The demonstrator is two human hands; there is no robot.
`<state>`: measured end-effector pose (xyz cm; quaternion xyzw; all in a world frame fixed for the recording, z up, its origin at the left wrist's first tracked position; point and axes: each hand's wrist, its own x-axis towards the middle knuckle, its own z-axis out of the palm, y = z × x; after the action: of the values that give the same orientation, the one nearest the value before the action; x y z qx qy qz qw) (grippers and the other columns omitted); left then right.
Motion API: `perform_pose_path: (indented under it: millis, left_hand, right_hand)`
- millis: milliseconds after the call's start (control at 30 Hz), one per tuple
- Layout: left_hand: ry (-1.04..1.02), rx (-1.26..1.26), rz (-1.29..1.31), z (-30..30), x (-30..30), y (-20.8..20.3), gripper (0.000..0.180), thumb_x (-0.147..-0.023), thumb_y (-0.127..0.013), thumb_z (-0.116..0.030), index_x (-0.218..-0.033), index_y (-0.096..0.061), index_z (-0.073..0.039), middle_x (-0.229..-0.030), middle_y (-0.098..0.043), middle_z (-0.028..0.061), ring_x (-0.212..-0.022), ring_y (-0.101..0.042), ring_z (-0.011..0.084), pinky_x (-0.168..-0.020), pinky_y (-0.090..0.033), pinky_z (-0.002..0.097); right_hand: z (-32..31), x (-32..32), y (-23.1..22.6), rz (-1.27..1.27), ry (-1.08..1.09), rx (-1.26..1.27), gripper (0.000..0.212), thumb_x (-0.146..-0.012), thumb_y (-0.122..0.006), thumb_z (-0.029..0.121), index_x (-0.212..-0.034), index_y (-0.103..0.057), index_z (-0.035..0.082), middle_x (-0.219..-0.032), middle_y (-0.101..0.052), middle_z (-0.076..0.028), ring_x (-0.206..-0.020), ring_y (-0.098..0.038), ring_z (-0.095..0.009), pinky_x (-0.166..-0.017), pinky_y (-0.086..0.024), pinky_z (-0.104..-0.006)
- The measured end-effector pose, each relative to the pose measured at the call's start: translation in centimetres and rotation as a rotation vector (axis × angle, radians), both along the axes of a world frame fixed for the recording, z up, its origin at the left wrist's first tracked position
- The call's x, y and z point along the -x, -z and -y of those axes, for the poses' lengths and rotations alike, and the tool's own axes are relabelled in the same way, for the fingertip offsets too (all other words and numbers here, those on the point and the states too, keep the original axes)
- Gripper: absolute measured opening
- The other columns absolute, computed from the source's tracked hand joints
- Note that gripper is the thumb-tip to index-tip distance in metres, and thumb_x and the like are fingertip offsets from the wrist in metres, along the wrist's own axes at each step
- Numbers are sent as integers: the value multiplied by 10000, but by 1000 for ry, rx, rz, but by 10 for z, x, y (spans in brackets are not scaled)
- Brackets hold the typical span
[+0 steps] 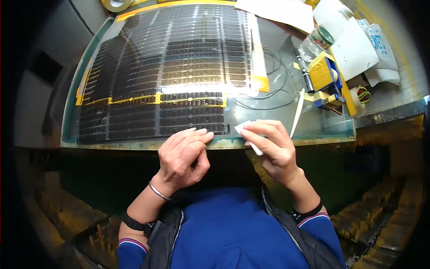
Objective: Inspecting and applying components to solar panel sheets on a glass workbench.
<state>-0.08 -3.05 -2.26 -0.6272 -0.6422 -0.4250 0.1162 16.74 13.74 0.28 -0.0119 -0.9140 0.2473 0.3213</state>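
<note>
Surface: glass-topped bench (277,54), dark strip grid under it.
Right hand (273,148): my fingers are pinched on a small white tab (245,127) at the near edge.
Left hand (181,157): curled, holding nothing, fingertips on the black strips (179,121).
Beyond right: tape dispenser (327,80), jar (316,42).
Technique: I judge a low, slow peel while pinning the strips flat works best.
</note>
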Motion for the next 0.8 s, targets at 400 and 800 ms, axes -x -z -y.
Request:
perform_pose_path:
  millis: [400,800]
  left_hand:
    - [-26,23,57,-1,-2,0,86,-674,-575,6,-754,-592,-21,-944,-708,122,-844,-687,294,-828,-549,399]
    - [-38,-13,70,-4,-4,-4,105,-662,-567,28,-754,-592,-15,-889,-709,112,-785,-682,288,-787,-550,389]
  right_hand:
    - [6,14,-4,195,-33,-164,372,-648,-673,52,-1017,-686,97,-950,-637,7,-894,-579,-214,-878,-445,-396]
    - [10,8,-5,210,-12,-51,237,-725,-704,83,-961,-705,108,-899,-653,-9,-853,-566,-231,-900,-419,-432]
